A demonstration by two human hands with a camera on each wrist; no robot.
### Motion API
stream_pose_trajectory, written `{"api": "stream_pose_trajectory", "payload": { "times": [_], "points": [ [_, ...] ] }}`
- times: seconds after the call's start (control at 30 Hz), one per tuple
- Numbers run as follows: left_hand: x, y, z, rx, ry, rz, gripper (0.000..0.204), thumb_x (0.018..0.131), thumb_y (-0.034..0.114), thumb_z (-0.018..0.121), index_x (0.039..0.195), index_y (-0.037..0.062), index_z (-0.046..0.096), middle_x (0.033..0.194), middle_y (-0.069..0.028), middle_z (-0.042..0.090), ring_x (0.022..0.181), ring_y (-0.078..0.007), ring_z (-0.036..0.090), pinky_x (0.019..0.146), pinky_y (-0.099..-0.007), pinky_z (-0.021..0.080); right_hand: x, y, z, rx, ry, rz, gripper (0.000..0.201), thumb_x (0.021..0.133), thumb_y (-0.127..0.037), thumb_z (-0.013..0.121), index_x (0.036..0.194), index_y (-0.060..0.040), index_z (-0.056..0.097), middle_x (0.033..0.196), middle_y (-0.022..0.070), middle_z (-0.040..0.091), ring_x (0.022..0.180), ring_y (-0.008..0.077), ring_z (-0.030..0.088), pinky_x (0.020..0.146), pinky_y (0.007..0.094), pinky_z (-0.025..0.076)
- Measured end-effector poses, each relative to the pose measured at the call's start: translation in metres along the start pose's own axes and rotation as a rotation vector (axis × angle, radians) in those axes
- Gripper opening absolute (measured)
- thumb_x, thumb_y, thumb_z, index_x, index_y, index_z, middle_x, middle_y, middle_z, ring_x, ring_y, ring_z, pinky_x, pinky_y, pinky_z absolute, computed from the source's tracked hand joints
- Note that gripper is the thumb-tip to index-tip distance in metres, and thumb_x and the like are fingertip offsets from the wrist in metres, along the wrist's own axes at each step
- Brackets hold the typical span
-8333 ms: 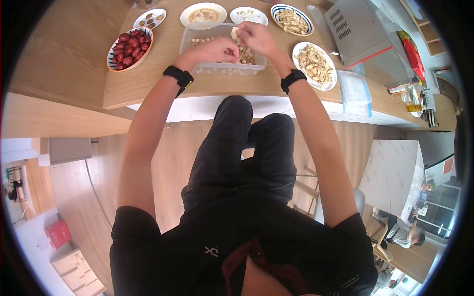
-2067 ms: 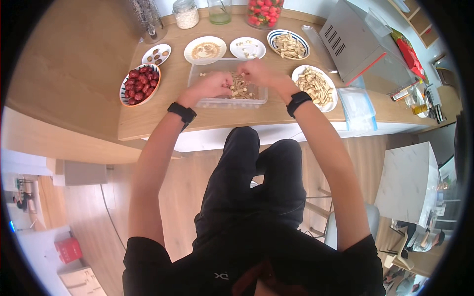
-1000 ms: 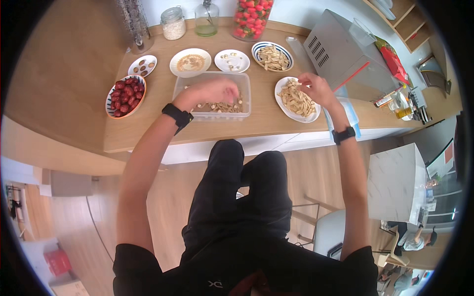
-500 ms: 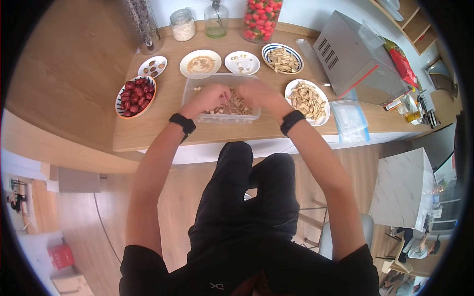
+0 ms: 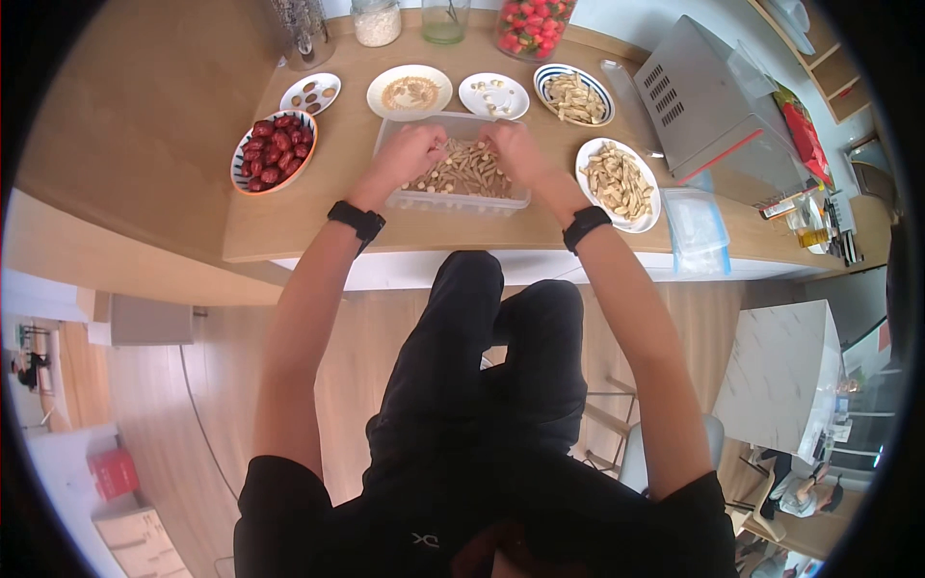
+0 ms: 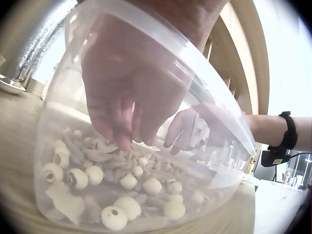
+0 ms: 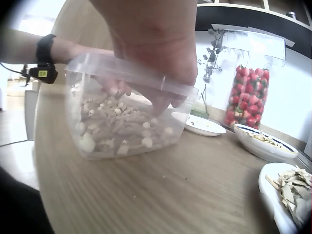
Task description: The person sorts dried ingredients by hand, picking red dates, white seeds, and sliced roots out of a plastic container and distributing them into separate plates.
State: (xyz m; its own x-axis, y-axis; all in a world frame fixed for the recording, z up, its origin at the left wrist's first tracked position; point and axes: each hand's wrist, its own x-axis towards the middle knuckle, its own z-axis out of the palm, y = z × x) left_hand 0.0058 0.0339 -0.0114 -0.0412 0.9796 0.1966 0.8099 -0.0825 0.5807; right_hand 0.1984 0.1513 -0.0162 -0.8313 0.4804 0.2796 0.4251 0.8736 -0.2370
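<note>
A clear plastic box stands on the counter, holding a mix of round lotus seeds and pale dried slices. Over its left side my left hand reaches in, with bent fingers pointing down to the pieces in the left wrist view. My right hand reaches over the right side, its fingertips low inside the box in the right wrist view. I cannot tell whether either hand's fingertips pinch a piece. To the right, a white oval plate carries a heap of dried slices.
Behind the box are a plate of brown bits, a plate with a few lotus seeds and a blue-rimmed bowl of slices. A bowl of red dates stands left. A microwave and plastic bags are at right.
About a second ago my right hand was at the slice plate; it has come back left into the box. My left hand stays over the box's left side, now slightly farther left within it.
</note>
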Motion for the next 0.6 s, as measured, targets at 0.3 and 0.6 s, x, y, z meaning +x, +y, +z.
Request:
{"api": "stream_pose_trajectory", "payload": {
  "times": [0.3,0.6],
  "points": [
    [-0.004,-0.016,0.015,0.115,-0.061,0.175,0.022,0.076,0.009,0.074,0.098,0.0053,0.068,0.091,-0.0148,0.068,0.082,-0.0316,0.066,0.071,-0.0399,0.052,-0.006,-0.022,-0.012,-0.309,-0.275,-0.011,0.036,0.072,0.0,0.068,0.107,-0.0108,0.066,0.093,0.0143,0.07,0.091,0.0308,0.068,0.078,0.042,0.054],
    [0.003,-0.019,0.015,0.045,-0.184,0.059,0.021,0.074,0.011,0.073,0.094,0.0073,0.07,0.087,-0.0166,0.069,0.082,-0.0329,0.067,0.074,-0.0425,0.052,-0.01,-0.015,-0.007,-0.233,-0.079,0.002,0.033,0.073,-0.001,0.067,0.104,-0.0085,0.066,0.111,0.0172,0.064,0.101,0.0349,0.064,0.083,0.0438,0.053]
  ]
}}
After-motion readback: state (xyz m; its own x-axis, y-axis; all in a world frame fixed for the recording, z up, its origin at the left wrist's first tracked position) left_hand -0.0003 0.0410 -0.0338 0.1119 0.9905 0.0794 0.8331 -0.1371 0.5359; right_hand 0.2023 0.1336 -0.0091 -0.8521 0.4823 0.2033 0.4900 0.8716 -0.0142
